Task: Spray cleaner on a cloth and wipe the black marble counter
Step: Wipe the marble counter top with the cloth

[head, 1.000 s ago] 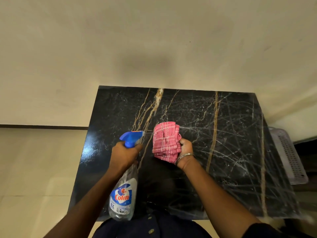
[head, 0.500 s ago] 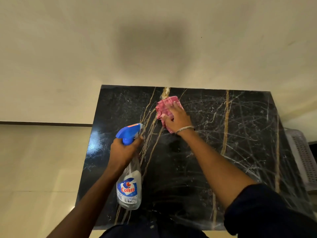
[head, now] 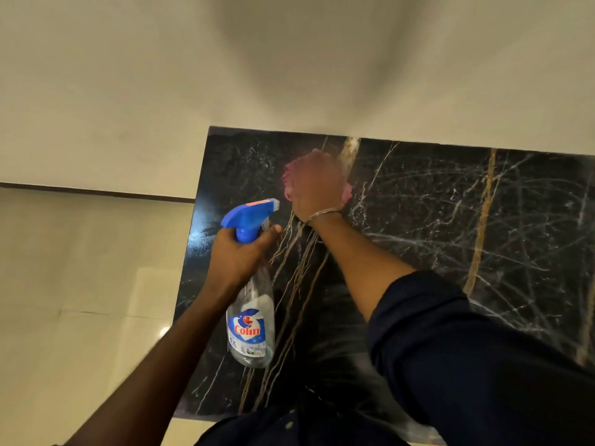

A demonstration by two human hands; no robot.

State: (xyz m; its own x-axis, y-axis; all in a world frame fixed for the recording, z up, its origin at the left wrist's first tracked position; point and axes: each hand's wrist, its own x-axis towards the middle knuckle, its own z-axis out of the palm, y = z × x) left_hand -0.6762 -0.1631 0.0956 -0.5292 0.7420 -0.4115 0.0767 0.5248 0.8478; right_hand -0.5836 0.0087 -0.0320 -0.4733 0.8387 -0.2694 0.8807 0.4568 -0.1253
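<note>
The black marble counter (head: pixel 450 226) with gold and white veins fills the middle and right of the view. My right hand (head: pixel 317 188) presses a pink checked cloth (head: pixel 347 192) flat on the counter's far part, near the wall; the hand covers most of the cloth and both are blurred by motion. My left hand (head: pixel 240 255) grips the neck of a clear spray bottle (head: pixel 251 326) with a blue trigger head and a blue "Colin" label, held tilted above the counter's left side.
A cream wall (head: pixel 289 59) rises right behind the counter's far edge. Glossy cream floor tiles (head: pixel 80 300) lie to the left, beyond the counter's left edge. My dark sleeve (head: pixel 467 349) crosses the counter's near right part.
My right hand carried the cloth from beside the bottle to the counter's far part and slid it left. The view shifted left. The bottle stayed in my left hand.
</note>
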